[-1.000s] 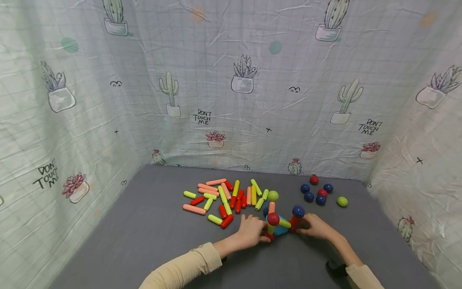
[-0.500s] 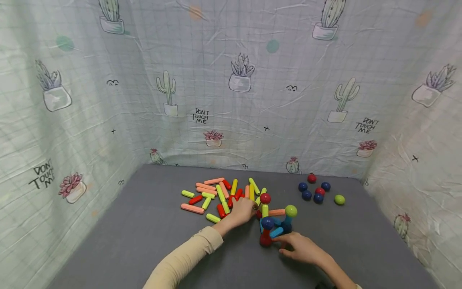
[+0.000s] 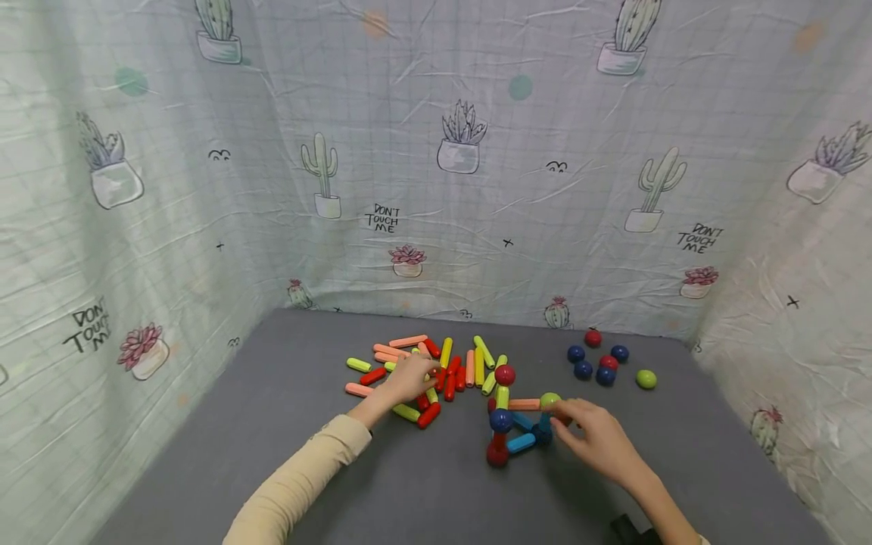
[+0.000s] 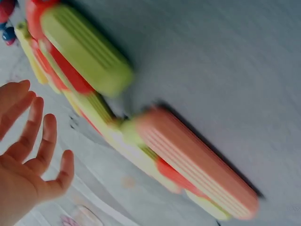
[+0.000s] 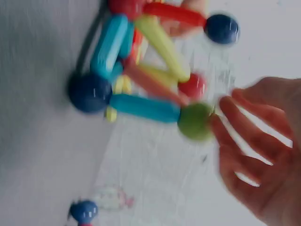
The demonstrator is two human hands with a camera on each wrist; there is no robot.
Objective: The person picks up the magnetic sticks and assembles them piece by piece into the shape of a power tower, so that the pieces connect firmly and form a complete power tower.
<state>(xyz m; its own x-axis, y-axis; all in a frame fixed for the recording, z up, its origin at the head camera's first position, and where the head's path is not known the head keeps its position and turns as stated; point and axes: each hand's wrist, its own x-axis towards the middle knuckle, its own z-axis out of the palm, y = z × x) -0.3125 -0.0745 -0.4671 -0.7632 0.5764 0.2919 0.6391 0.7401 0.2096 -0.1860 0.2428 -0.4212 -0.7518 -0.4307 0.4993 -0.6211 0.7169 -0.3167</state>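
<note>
A frame of rods and balls [image 3: 500,440] stands on the grey table, seen larger in the right wrist view. Its uprights carry a red ball [image 3: 505,375], a blue ball [image 3: 502,420] and a green ball [image 5: 195,123]. A salmon rod [image 3: 523,405] lies level near its top right, and blue rods [image 5: 146,108] join a dark blue ball [image 5: 89,92]. My right hand [image 3: 596,439] has loosely bent fingertips at the green ball; touching or just apart, I cannot tell. Over the loose rods, my left hand [image 3: 409,378] holds nothing, its fingers spread in the left wrist view.
Loose red rods [image 3: 450,386], yellow rods [image 3: 480,366], light green rods [image 3: 359,365] and salmon rods [image 4: 197,160] lie scattered left of the frame. Several loose balls [image 3: 606,376] sit at the back right. A cactus-print curtain [image 3: 422,189] rises behind and beside the table.
The frame has been turned round on the table. My left hand has left it and moved left over the rods. My right hand has shifted from the front blue rod up to the green ball.
</note>
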